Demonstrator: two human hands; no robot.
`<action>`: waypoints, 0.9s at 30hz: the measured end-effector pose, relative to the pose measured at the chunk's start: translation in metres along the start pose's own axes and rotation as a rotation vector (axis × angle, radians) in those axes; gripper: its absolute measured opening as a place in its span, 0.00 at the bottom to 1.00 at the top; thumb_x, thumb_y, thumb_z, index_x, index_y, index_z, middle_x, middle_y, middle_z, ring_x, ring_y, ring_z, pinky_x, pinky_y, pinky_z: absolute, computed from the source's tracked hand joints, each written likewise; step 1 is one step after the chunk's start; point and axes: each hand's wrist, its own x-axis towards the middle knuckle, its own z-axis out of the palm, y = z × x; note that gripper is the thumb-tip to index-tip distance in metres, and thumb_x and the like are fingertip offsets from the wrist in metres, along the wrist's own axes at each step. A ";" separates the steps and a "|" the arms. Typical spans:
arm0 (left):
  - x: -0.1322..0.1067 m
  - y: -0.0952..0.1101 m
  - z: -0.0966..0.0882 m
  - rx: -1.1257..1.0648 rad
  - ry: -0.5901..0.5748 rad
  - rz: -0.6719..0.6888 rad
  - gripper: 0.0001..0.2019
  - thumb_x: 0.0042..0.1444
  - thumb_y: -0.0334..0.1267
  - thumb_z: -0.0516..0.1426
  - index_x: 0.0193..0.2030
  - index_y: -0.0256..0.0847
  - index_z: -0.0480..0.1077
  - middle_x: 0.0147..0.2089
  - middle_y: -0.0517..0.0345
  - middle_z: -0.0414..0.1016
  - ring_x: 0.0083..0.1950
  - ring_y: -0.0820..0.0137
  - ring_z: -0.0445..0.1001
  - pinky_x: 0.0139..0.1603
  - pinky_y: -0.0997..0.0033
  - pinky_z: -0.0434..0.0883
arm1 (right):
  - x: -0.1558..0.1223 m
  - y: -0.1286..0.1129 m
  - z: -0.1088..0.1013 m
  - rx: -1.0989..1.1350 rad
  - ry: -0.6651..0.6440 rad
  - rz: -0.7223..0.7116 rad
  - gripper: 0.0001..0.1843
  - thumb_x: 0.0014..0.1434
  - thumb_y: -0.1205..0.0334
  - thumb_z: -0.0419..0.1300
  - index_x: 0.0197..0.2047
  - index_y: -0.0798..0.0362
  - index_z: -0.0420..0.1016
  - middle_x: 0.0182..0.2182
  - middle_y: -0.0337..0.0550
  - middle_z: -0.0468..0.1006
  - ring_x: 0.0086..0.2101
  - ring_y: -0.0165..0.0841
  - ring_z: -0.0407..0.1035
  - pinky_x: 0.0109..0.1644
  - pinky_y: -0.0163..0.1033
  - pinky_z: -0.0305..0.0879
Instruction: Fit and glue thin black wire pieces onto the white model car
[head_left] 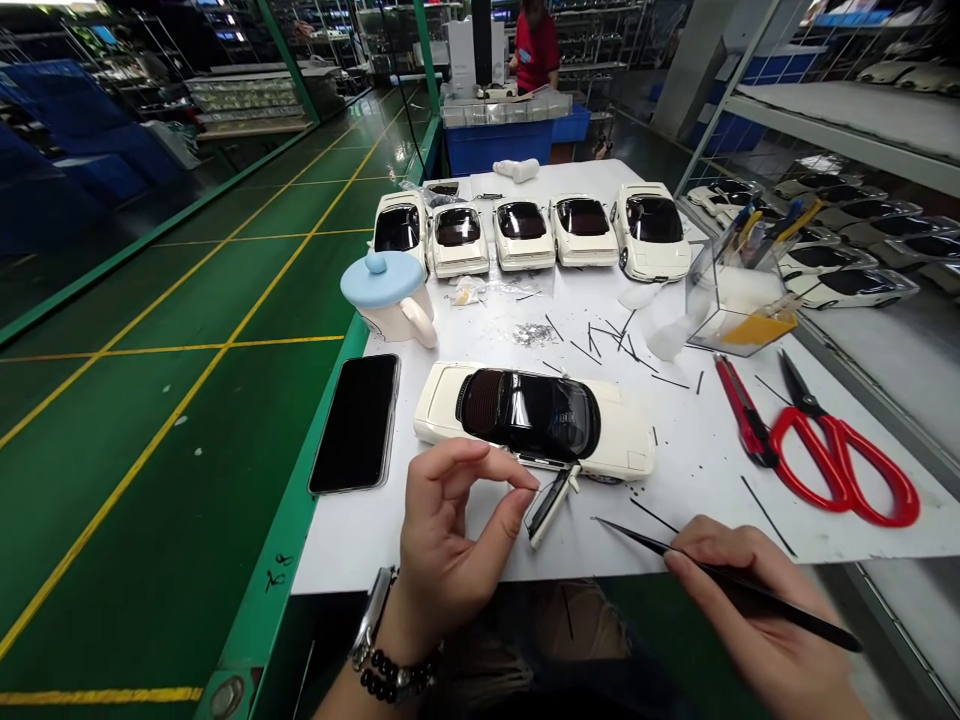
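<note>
My left fingers [511,512] nearly meet beside the open door [551,508]; I can't tell whether they pinch anything. My right fingers [712,535] hold tweezers [637,537]. A sideways tug could strain that door. The car [551,410], at 12 o'clock from my left fingers, noses toward 3, long axis 9-to-3.

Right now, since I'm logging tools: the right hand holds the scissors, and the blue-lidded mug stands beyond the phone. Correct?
Not quite: in the head view, the right hand holds black tweezers; the blue-lidded mug does stand beyond the phone.
</note>
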 end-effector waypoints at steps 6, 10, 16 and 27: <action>0.001 0.000 0.000 -0.006 0.001 0.005 0.23 0.55 0.20 0.56 0.54 0.43 0.56 0.37 0.60 0.75 0.40 0.72 0.74 0.49 0.63 0.72 | 0.001 0.000 0.002 -0.018 0.038 -0.020 0.05 0.57 0.65 0.62 0.32 0.49 0.68 0.27 0.40 0.69 0.30 0.32 0.66 0.32 0.38 0.61; 0.000 0.000 0.000 -0.008 0.008 -0.006 0.23 0.56 0.20 0.56 0.54 0.43 0.56 0.37 0.60 0.75 0.40 0.72 0.74 0.49 0.63 0.71 | 0.001 -0.003 0.001 -0.080 -0.015 -0.086 0.06 0.57 0.68 0.60 0.34 0.48 0.68 0.27 0.39 0.69 0.29 0.32 0.66 0.30 0.38 0.60; 0.000 0.000 0.000 -0.016 0.002 0.006 0.24 0.56 0.19 0.55 0.54 0.42 0.55 0.37 0.59 0.74 0.41 0.72 0.74 0.49 0.64 0.70 | 0.011 -0.012 -0.005 -0.310 -0.262 -0.348 0.10 0.57 0.74 0.57 0.37 0.50 0.64 0.27 0.38 0.68 0.26 0.29 0.65 0.27 0.34 0.62; 0.000 -0.002 0.000 -0.020 -0.013 0.027 0.24 0.55 0.17 0.55 0.55 0.41 0.55 0.38 0.59 0.74 0.41 0.72 0.73 0.50 0.63 0.70 | 0.013 -0.018 -0.008 -0.362 -0.392 -0.413 0.10 0.59 0.78 0.54 0.37 0.53 0.61 0.29 0.40 0.67 0.28 0.26 0.64 0.29 0.33 0.63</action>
